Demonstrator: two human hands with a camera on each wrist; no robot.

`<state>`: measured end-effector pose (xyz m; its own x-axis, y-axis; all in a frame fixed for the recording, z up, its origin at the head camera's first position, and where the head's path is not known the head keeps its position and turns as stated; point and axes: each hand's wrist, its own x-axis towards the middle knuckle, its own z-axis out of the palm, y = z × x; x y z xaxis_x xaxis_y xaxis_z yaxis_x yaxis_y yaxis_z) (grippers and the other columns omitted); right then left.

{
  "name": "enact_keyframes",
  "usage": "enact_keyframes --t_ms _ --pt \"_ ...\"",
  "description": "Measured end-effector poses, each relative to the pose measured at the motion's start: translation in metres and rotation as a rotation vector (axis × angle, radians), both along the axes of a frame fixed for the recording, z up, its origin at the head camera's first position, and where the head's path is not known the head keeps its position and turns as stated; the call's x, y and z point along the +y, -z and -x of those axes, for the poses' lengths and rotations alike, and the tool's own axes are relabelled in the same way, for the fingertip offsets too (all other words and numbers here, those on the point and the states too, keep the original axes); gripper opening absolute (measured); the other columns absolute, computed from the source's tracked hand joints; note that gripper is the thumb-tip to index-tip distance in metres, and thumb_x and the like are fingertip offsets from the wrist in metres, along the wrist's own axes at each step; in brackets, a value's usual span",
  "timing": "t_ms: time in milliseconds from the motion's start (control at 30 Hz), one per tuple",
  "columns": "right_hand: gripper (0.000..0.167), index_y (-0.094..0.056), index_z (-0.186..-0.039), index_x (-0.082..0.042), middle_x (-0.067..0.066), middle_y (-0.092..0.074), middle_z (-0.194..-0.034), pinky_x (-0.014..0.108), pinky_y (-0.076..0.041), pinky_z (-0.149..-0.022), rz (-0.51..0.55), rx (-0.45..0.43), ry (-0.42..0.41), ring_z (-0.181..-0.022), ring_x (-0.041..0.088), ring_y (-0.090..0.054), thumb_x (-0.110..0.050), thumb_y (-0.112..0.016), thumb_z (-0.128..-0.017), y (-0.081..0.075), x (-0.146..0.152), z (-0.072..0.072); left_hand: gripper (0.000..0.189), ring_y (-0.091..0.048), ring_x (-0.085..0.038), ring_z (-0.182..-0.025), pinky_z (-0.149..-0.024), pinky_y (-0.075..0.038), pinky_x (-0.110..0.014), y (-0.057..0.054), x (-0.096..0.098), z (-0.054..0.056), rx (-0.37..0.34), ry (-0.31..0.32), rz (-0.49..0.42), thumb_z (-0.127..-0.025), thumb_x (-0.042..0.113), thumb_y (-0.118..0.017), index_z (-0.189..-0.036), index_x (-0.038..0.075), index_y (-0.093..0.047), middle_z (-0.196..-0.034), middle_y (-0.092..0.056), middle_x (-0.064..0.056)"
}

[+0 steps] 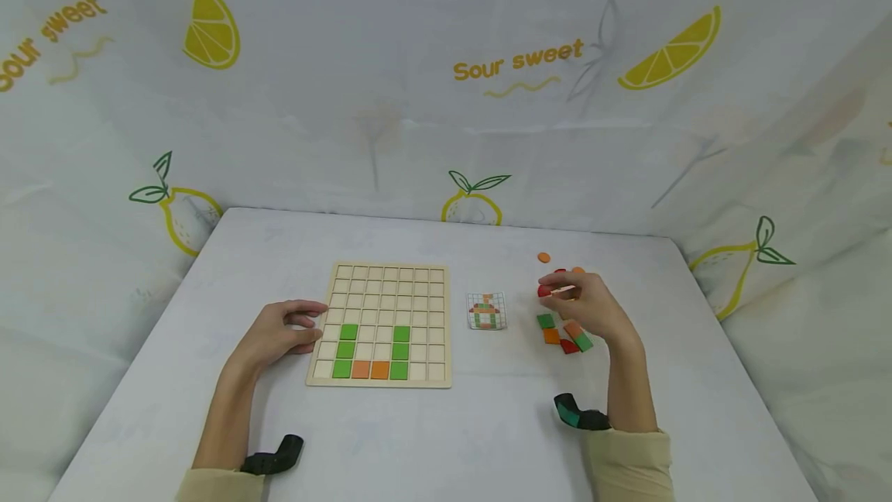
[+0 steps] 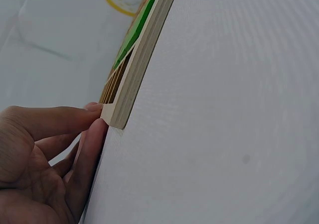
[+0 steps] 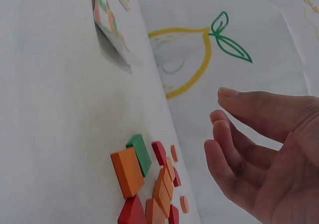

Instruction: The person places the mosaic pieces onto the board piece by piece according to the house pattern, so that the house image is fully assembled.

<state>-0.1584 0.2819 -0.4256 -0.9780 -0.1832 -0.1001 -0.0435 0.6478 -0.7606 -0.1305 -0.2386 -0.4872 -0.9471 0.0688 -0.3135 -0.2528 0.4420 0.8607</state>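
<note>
A wooden grid board point(image 1: 376, 316) lies at the middle left, with several green squares point(image 1: 400, 350) in two columns and two orange squares point(image 1: 379, 370) along its lowest row. My left hand point(image 1: 275, 335) holds the board's left edge; in the left wrist view, thumb and finger meet at the rim point(image 2: 112, 115). Over loose coloured pieces on the right hovers my right hand point(image 1: 588, 304), thumb and fingertips apart with nothing visible between them. Below it lie an orange piece point(image 3: 128, 171), a green piece point(image 3: 140, 154) and several red ones point(image 3: 132, 211), partly hidden from the head view.
Between the board and the loose pieces lies a small card point(image 1: 486, 311) with a coloured grid picture. A round orange piece point(image 1: 543, 257) sits farther back. The white tabletop point(image 1: 502, 432) meets a printed cloth point(image 1: 348, 153) behind and at the sides.
</note>
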Motion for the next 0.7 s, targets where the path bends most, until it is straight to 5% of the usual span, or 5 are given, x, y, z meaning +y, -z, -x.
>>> enact_keyframes --t_ms 333,700 --pt "0.036 -0.072 -0.131 0.004 0.028 -0.070 -0.130 0.023 -0.060 -0.082 -0.093 -0.066 0.085 -0.108 0.035 -0.070 -0.015 -0.076 -0.101 0.015 0.026 -0.001 0.051 -0.069 -0.016 -0.091 -0.075 -0.067 -0.026 0.000 0.001 0.000 -0.013 -0.006 -0.009 -0.095 0.000 -0.077 -0.144 -0.001 -0.065 -0.115 -0.067 -0.016" --pt "0.036 -0.075 -0.129 0.001 0.026 -0.069 -0.130 0.031 -0.057 -0.083 -0.182 -0.173 0.160 -0.112 0.037 -0.060 -0.018 -0.080 -0.098 0.025 0.034 0.000 0.050 -0.069 -0.016 -0.091 -0.075 -0.067 -0.026 -0.001 0.002 0.000 -0.022 -0.016 -0.010 -0.095 0.000 -0.076 -0.144 -0.001 -0.065 -0.115 -0.067 -0.016"
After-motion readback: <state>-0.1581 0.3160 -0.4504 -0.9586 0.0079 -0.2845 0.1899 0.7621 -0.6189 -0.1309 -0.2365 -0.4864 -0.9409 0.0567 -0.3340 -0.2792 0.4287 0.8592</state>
